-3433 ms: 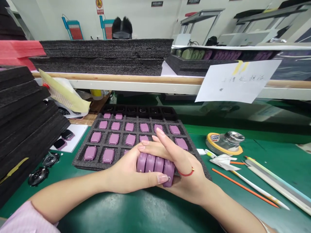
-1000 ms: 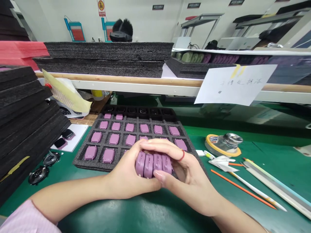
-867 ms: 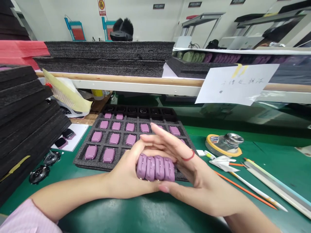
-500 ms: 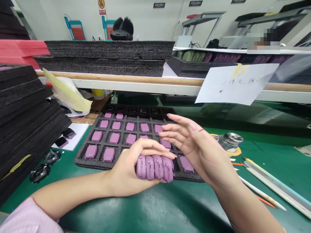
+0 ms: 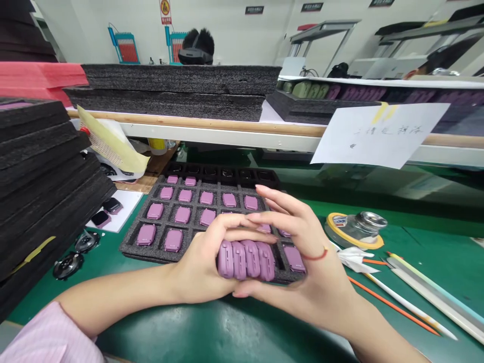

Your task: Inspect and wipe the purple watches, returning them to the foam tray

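My left hand [image 5: 202, 264] grips a row of several purple watch cases [image 5: 246, 259] stacked side by side, fingers curled over their top. My right hand [image 5: 302, 257] cups the right end of the row, thumb under the cases and fingers stretched over them. Both hands hover over the near edge of a black foam tray [image 5: 149, 249] whose pockets hold several more purple cases [image 5: 182, 214]. A red band sits on my right wrist.
Stacked black foam trays [image 5: 41, 166] stand at the left, with more on the shelf [image 5: 177, 91]. A glass jar on a tape roll [image 5: 355, 229], pencils and sticks [image 5: 401, 297] lie to the right. A paper note [image 5: 381, 133] hangs from the shelf. Two dark watches [image 5: 108, 212] lie on white paper.
My right hand lifted off the row of cases half a second ago and has come back against its right end. My left hand has kept hold of the row throughout.
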{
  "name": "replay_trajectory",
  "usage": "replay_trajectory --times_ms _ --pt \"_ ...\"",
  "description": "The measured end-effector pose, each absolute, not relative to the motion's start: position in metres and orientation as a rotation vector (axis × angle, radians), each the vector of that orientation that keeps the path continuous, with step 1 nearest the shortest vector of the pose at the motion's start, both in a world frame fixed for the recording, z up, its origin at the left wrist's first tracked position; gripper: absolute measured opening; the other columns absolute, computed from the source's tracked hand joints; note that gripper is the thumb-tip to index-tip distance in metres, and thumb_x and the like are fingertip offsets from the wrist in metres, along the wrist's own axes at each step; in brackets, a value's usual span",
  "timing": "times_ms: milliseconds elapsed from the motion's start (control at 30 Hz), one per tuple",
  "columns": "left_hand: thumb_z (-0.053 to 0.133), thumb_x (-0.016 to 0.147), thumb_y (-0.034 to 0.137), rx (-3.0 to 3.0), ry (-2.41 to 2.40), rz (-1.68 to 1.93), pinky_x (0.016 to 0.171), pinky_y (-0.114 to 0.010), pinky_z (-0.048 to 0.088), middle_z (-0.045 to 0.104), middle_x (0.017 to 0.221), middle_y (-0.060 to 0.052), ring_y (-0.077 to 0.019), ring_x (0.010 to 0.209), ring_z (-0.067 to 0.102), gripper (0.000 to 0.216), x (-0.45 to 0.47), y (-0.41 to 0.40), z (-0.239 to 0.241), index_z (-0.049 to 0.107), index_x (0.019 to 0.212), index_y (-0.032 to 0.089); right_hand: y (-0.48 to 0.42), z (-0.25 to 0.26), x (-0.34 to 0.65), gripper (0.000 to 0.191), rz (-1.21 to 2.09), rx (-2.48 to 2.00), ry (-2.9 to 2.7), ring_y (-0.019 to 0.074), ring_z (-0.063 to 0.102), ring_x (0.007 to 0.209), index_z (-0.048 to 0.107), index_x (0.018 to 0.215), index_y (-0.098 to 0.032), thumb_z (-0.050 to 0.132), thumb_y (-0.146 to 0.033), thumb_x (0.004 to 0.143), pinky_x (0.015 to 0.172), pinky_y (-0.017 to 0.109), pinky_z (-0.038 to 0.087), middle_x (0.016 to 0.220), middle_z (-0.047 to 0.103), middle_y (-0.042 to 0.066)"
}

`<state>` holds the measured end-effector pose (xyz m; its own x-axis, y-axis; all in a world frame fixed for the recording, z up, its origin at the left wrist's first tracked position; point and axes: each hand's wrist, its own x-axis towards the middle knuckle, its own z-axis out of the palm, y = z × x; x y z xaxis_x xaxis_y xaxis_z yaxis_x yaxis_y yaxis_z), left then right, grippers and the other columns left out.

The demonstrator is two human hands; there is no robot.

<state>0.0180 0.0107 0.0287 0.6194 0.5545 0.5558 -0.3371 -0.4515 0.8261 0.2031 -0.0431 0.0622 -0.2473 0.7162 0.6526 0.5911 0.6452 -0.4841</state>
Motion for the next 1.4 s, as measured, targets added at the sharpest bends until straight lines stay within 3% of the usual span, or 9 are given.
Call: replay_trajectory --times_ms 133,333,500,633,733,900,1033,1167,1400 --pt "0.081 0.083 0.031 1.900 0.179 0.978 0.111 -0.046 0.049 0.069 0.134 -0.009 -0.0293 0.126 0.064 0.088 0.013 0.014 0.026 0.028 0.153 0.033 -0.048 0.063 0.199 0.066 -0.041 -0.978 -1.973 0.0336 0.041 0.146 0.053 0.132 -0.021 0.085 -0.038 0.076 0.121 0.050 0.041 0.153 0.042 0.017" --pt "0.080 0.082 0.040 1.966 0.164 1.031 0.108 -0.040 0.053 0.067 0.136 -0.012 -0.0290 0.123 0.066 0.099 0.012 0.017 0.028 0.019 0.160 0.032 -0.047 0.059 0.194 0.040 -0.159 -0.911 -2.059 0.0323 0.038 0.147 0.061 0.123 -0.018 0.075 -0.030 0.087 0.125 0.051 0.034 0.152 0.039 0.016" --pt "0.078 0.085 0.029 2.103 0.202 1.094 0.100 -0.034 0.057 0.069 0.133 -0.011 -0.0264 0.119 0.069 0.093 0.013 0.016 0.035 0.021 0.159 0.031 -0.055 0.068 0.199 0.040 0.011 -0.895 -1.930 0.0283 0.045 0.141 0.061 0.128 -0.022 0.069 -0.037 0.092 0.122 0.047 0.039 0.144 0.049 0.012" --pt "0.073 0.086 0.016 2.151 0.261 1.121 0.103 -0.031 0.055 0.073 0.127 -0.008 -0.0226 0.118 0.069 0.086 0.013 0.015 0.040 0.025 0.156 0.030 -0.057 0.079 0.219 0.038 0.005 -0.955 -1.686 0.0276 0.061 0.115 0.065 0.128 -0.032 0.071 -0.039 0.091 0.101 0.044 0.055 0.121 0.064 0.007" --pt "0.072 0.087 0.015 2.146 0.234 1.129 0.111 -0.033 0.050 0.071 0.131 -0.010 -0.0231 0.127 0.064 0.083 0.012 0.016 0.041 0.027 0.155 0.028 -0.054 0.085 0.237 0.037 -0.003 -1.051 -1.718 0.0273 0.064 0.099 0.068 0.122 -0.037 0.076 -0.036 0.086 0.084 0.042 0.058 0.107 0.067 0.005" --pt "0.072 0.087 0.016 2.159 0.232 1.152 0.112 -0.034 0.048 0.067 0.137 -0.012 -0.0238 0.128 0.063 0.081 0.011 0.016 0.043 0.028 0.155 0.027 -0.050 0.090 0.244 0.038 0.125 -0.998 -2.033 0.0188 0.070 0.080 0.068 0.117 -0.032 0.081 -0.039 0.082 0.067 0.030 0.061 0.097 0.068 0.003" --pt "0.075 0.085 0.017 2.140 0.242 1.152 0.111 -0.037 0.049 0.063 0.142 -0.013 -0.0260 0.129 0.062 0.081 0.011 0.016 0.039 0.031 0.153 0.029 -0.047 0.084 0.230 0.041 0.195 -0.926 -2.060 0.0145 0.071 0.074 0.066 0.115 -0.028 0.085 -0.031 0.079 0.066 0.025 0.063 0.099 0.067 0.003" --pt "0.083 0.078 0.020 2.052 0.194 1.069 0.110 -0.038 0.050 0.066 0.136 -0.010 -0.0267 0.123 0.066 0.087 0.011 0.018 0.032 0.034 0.150 0.030 -0.045 0.073 0.218 0.039 0.250 -0.911 -1.995 0.0174 0.072 0.080 0.064 0.110 -0.026 0.085 -0.028 0.078 0.068 0.027 0.064 0.100 0.066 0.004" --pt "0.083 0.077 0.021 1.881 0.314 1.048 0.095 -0.033 0.057 0.071 0.121 -0.009 -0.0251 0.111 0.072 0.057 0.013 0.017 0.038 0.049 0.122 0.024 -0.043 0.068 0.213 0.043 0.252 -0.896 -1.953 0.0136 0.071 0.076 0.067 0.115 -0.026 0.086 -0.028 0.077 0.070 0.026 0.064 0.106 0.062 0.004"
